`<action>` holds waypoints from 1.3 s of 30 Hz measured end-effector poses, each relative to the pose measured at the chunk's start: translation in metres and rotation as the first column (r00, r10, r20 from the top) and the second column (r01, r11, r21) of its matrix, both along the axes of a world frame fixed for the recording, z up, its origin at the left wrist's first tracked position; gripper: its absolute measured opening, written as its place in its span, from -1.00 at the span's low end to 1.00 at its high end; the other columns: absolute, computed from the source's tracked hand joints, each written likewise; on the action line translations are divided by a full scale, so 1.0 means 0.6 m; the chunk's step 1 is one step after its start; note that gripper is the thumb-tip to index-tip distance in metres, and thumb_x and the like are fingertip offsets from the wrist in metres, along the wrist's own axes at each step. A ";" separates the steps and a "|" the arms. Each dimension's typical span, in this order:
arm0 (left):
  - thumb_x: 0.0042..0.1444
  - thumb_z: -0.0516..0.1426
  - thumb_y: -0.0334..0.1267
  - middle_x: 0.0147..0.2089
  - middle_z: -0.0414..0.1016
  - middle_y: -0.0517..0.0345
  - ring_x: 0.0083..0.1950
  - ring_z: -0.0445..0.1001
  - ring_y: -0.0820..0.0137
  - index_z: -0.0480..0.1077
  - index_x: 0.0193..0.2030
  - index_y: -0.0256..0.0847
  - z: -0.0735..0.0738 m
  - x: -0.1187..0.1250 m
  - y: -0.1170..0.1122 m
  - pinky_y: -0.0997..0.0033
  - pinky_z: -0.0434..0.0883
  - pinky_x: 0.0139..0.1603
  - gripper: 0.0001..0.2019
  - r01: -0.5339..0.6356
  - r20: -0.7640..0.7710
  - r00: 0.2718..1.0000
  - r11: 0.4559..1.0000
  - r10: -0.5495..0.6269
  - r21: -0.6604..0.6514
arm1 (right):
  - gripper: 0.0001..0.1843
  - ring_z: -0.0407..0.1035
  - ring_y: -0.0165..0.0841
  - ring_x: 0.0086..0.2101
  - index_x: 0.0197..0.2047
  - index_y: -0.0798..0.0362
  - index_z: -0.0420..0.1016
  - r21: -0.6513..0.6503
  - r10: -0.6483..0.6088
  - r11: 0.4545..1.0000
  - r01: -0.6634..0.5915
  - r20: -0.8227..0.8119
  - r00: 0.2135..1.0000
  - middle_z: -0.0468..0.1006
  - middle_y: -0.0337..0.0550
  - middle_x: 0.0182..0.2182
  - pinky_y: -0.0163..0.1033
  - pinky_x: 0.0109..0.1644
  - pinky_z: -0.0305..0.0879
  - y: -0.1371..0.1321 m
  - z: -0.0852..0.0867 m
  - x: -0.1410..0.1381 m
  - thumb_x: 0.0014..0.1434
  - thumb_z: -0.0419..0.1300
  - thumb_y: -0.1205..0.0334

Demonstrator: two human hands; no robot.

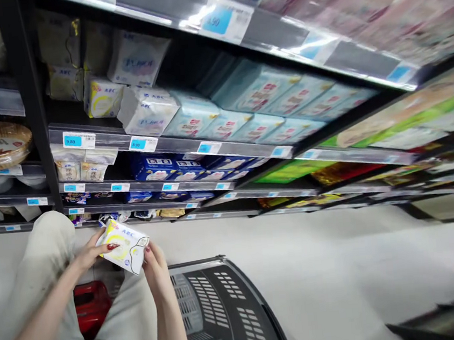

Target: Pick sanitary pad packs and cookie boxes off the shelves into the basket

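Observation:
Both my hands hold a small white and yellow ABC pack (124, 246) low in front of the shelves. My left hand (91, 253) grips its left side, thumb on the front. My right hand (154, 263) grips its lower right corner. The pack is tilted. Below it are my knees in light grey trousers (48, 248). Similar white and yellow ABC packs (102, 97) stand on an upper shelf at the left.
A dark grey shopping basket (221, 306) sits on the floor at my right knee. Something red (90, 308) lies between my legs. Black store shelves (176, 145) with blue price tags hold pale blue packs (245, 114) and dark blue packs (157, 166). Pale floor stretches right.

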State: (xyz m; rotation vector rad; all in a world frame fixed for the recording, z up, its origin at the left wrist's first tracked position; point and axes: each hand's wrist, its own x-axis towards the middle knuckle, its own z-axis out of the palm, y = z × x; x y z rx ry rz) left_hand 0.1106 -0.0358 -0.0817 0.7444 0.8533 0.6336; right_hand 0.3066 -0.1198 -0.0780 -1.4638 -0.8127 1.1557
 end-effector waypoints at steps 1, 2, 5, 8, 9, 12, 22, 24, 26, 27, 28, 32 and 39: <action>-0.22 0.44 -0.01 0.13 0.69 -0.12 0.21 0.60 -0.10 0.43 0.36 -0.26 0.004 0.004 -0.002 0.15 0.50 0.16 -0.07 0.003 -0.003 1.000 0.999 -0.003 0.038 | -0.15 0.59 0.14 0.14 0.21 -0.04 0.55 -0.016 -0.005 1.000 0.005 -0.018 1.000 0.69 0.19 0.13 0.12 0.14 0.59 0.000 0.002 -0.003 0.11 0.34 -0.52; -0.18 0.43 0.00 0.12 0.69 -0.10 0.20 0.59 -0.08 0.44 0.33 -0.25 0.008 0.007 -0.005 0.16 0.50 0.15 -0.13 0.009 -0.013 1.000 0.997 -0.008 0.076 | -0.14 0.59 0.16 0.14 0.19 -0.04 0.57 -0.032 -0.017 0.999 0.015 -0.036 0.999 0.69 0.19 0.14 0.12 0.15 0.59 0.002 0.005 -0.005 0.06 0.40 -0.51; -0.11 0.37 0.02 0.09 0.69 -0.07 0.18 0.57 -0.06 0.47 0.24 -0.26 0.017 0.012 -0.008 0.18 0.52 0.11 -0.25 0.023 -0.067 0.998 0.985 -0.012 0.168 | -0.19 0.57 0.18 0.16 0.12 -0.04 0.59 -0.044 -0.019 0.999 0.018 -0.018 1.000 0.69 0.17 0.15 0.13 0.16 0.60 0.008 0.014 -0.009 0.02 0.45 -0.46; -0.08 0.33 0.04 0.04 0.69 -0.06 0.13 0.57 -0.04 0.48 0.15 -0.27 0.020 0.010 -0.007 0.18 0.53 0.08 -0.34 0.036 -0.098 0.995 0.973 -0.014 0.227 | -0.27 0.57 0.19 0.17 0.06 -0.07 0.61 -0.036 -0.034 0.999 0.033 -0.018 0.999 0.71 0.14 0.11 0.15 0.15 0.61 0.014 0.013 -0.010 0.02 0.45 -0.42; -0.07 0.33 0.04 0.03 0.68 -0.06 0.12 0.57 -0.03 0.49 0.12 -0.26 0.020 0.009 -0.007 0.18 0.53 0.08 -0.36 0.038 -0.103 0.995 0.971 -0.014 0.238 | -0.28 0.57 0.20 0.17 0.04 -0.07 0.61 -0.036 -0.051 0.998 0.050 -0.025 0.998 0.71 0.15 0.10 0.16 0.16 0.61 0.014 0.011 -0.010 0.01 0.46 -0.42; -0.05 0.32 0.04 -0.02 0.67 -0.04 0.08 0.57 -0.02 0.50 0.04 -0.26 0.018 0.007 -0.005 0.18 0.54 0.06 -0.44 0.042 -0.113 0.994 0.968 -0.014 0.246 | -0.23 0.56 0.22 0.19 0.04 -0.06 0.59 -0.057 -0.077 0.996 0.073 -0.068 0.995 0.71 0.16 0.13 0.19 0.21 0.58 0.014 0.007 -0.012 -0.06 0.49 -0.43; -0.05 0.32 0.07 -0.04 0.63 -0.02 0.12 0.52 -0.03 0.50 0.04 -0.22 0.020 0.005 -0.004 0.20 0.48 0.08 -0.44 0.070 -0.139 0.990 0.960 -0.033 0.270 | -0.25 0.58 0.21 0.16 -0.05 -0.04 0.59 -0.069 -0.125 0.991 0.116 -0.129 0.984 0.72 0.16 0.10 0.18 0.23 0.54 0.011 0.015 -0.016 -0.15 0.58 -0.37; -0.05 0.33 0.09 -0.01 0.65 -0.03 0.15 0.52 -0.05 0.51 0.10 -0.23 0.020 0.001 -0.002 0.19 0.48 0.09 -0.39 0.097 -0.132 0.989 0.962 -0.064 0.256 | -0.25 0.59 0.19 0.13 -0.03 -0.04 0.60 -0.066 -0.128 0.991 0.120 -0.135 0.983 0.73 0.13 0.09 0.15 0.20 0.56 0.010 0.015 -0.015 -0.14 0.58 -0.35; -0.05 0.34 0.11 0.03 0.68 -0.05 0.20 0.51 -0.08 0.52 0.13 -0.22 0.020 -0.002 0.002 0.17 0.47 0.13 -0.35 0.120 -0.117 0.989 0.966 -0.095 0.230 | -0.25 0.62 0.15 0.09 -0.01 -0.04 0.61 -0.070 -0.143 0.988 0.134 -0.144 0.979 0.74 0.10 0.06 0.11 0.15 0.59 0.008 0.013 -0.014 -0.13 0.59 -0.34; -0.06 0.35 0.12 0.05 0.68 -0.06 0.23 0.51 -0.09 0.54 0.13 -0.22 0.020 -0.004 0.004 0.17 0.46 0.14 -0.35 0.127 -0.105 0.989 0.969 -0.106 0.210 | -0.25 0.63 0.14 0.06 -0.01 -0.03 0.62 -0.072 -0.151 0.987 0.142 -0.148 0.977 0.75 0.09 0.04 0.08 0.11 0.60 0.008 0.011 -0.013 -0.13 0.59 -0.33; -0.07 0.37 0.11 0.07 0.69 -0.08 0.25 0.51 -0.10 0.56 0.11 -0.22 0.020 -0.006 0.005 0.18 0.46 0.15 -0.36 0.131 -0.090 0.989 0.973 -0.116 0.188 | -0.25 0.64 0.12 0.02 -0.02 -0.03 0.63 -0.070 -0.159 0.986 0.150 -0.152 0.975 0.76 0.07 0.01 0.05 0.06 0.62 0.007 0.009 -0.013 -0.14 0.60 -0.33; -0.14 0.43 0.05 0.07 0.70 -0.13 0.24 0.56 -0.12 0.59 -0.02 -0.25 0.023 -0.007 0.008 0.19 0.48 0.10 -0.42 0.138 -0.039 0.990 0.983 -0.134 0.123 | -0.27 0.66 0.07 -0.06 -0.08 -0.01 0.67 -0.057 -0.179 0.983 0.172 -0.154 0.972 0.78 0.04 -0.07 -0.02 -0.07 0.63 0.003 -0.002 -0.011 -0.15 0.60 -0.35; -0.17 0.43 0.03 -0.03 0.72 -0.11 0.19 0.58 -0.14 0.59 -0.11 -0.25 0.024 -0.005 0.011 0.16 0.49 0.09 -0.48 0.126 -0.042 0.992 0.977 -0.120 0.170 | -0.26 0.66 0.06 -0.04 -0.05 -0.04 0.69 -0.066 -0.185 0.982 0.176 -0.175 0.967 0.78 0.01 -0.04 -0.01 -0.02 0.63 0.000 -0.008 -0.011 -0.17 0.61 -0.34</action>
